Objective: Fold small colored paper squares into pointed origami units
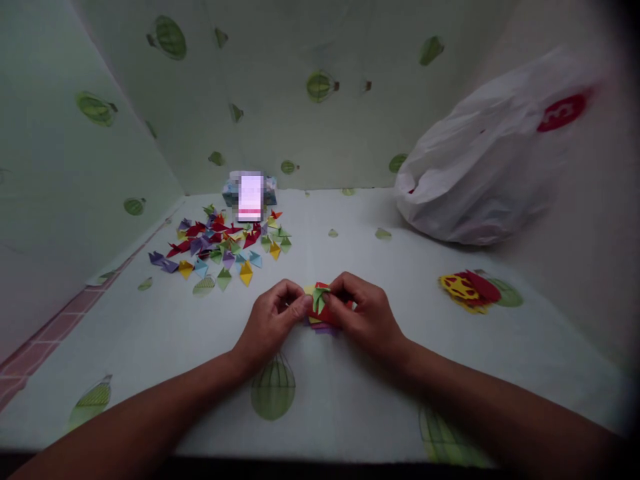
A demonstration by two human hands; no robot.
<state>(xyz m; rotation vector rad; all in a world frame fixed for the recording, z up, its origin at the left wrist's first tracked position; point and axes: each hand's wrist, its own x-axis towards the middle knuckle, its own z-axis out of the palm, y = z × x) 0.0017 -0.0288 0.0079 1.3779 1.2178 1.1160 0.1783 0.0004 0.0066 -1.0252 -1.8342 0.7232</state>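
Between my two hands is a small green folded paper piece (320,300), pinched at both sides. My left hand (277,317) grips its left edge between thumb and forefinger. On the other side, the thumb and fingers of my right hand (367,317) close on its right edge. Just beneath lies a small stack of coloured paper squares (325,328), with red, yellow and purple edges showing; the hands partly hide it. A spread of folded paper pieces (215,240) in red, purple, green, yellow and blue lies at the back left.
A lit phone (250,199) leans on a patterned box (231,192) behind the folded pieces. At the right stands a large white plastic bag (475,167). Yellow and red cut-out shapes (463,288) lie in front of it. Balloon-patterned walls enclose the white surface.
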